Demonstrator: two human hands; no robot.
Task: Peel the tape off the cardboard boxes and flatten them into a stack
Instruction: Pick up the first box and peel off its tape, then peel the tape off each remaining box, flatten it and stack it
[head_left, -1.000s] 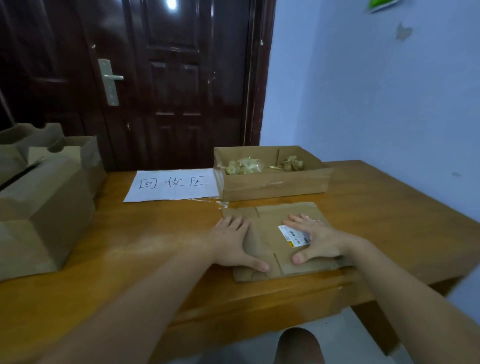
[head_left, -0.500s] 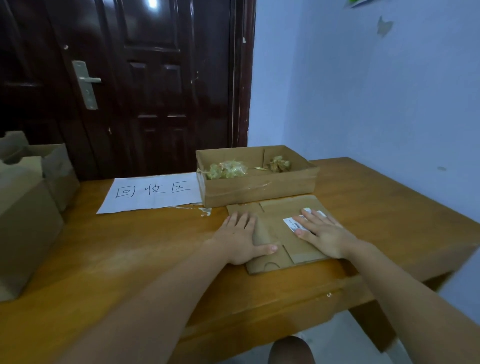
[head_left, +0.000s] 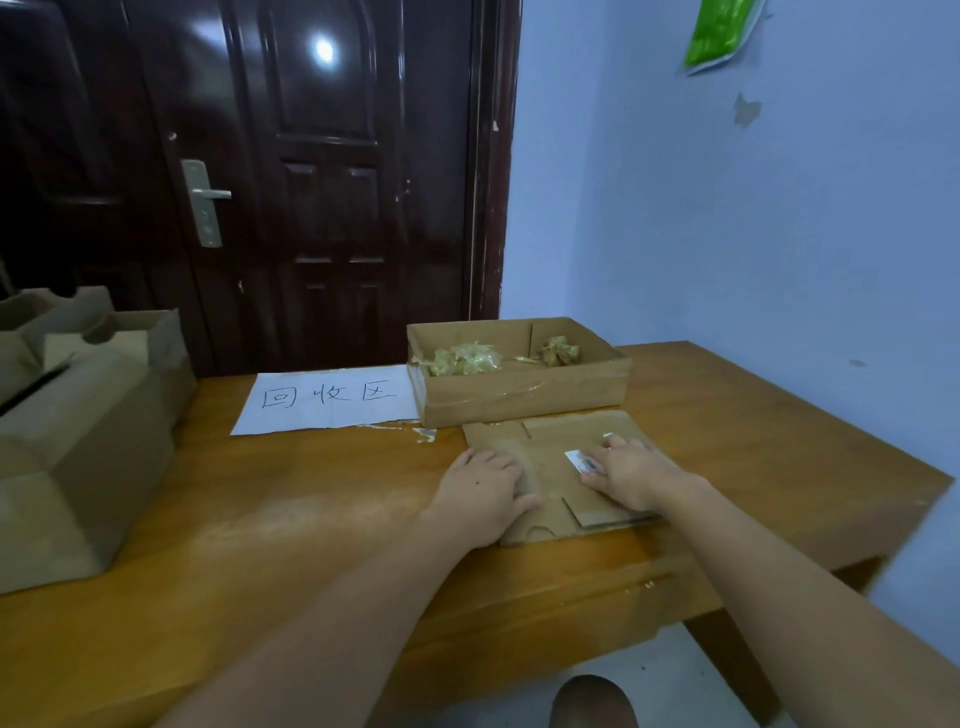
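Head view. A flattened cardboard box (head_left: 550, 467) lies on the wooden desk (head_left: 311, 519), just in front of an open cardboard tray (head_left: 519, 397) that holds crumpled wads of peeled tape (head_left: 465, 358). The left hand (head_left: 480, 493) rests palm down on the flattened box's left part, fingers (head_left: 506, 462) extended and thumb out along the card. The right hand (head_left: 631, 475) presses flat on its right part, fingers straight, partly covering a white label (head_left: 577, 459). Neither hand grips anything. Beside the tray lies a white paper sheet (head_left: 327, 397) with handwritten characters. Unflattened cardboard boxes (head_left: 78, 441) stand at the desk's left end. Behind are a dark door (head_left: 311, 182) and a blue wall (head_left: 727, 234).
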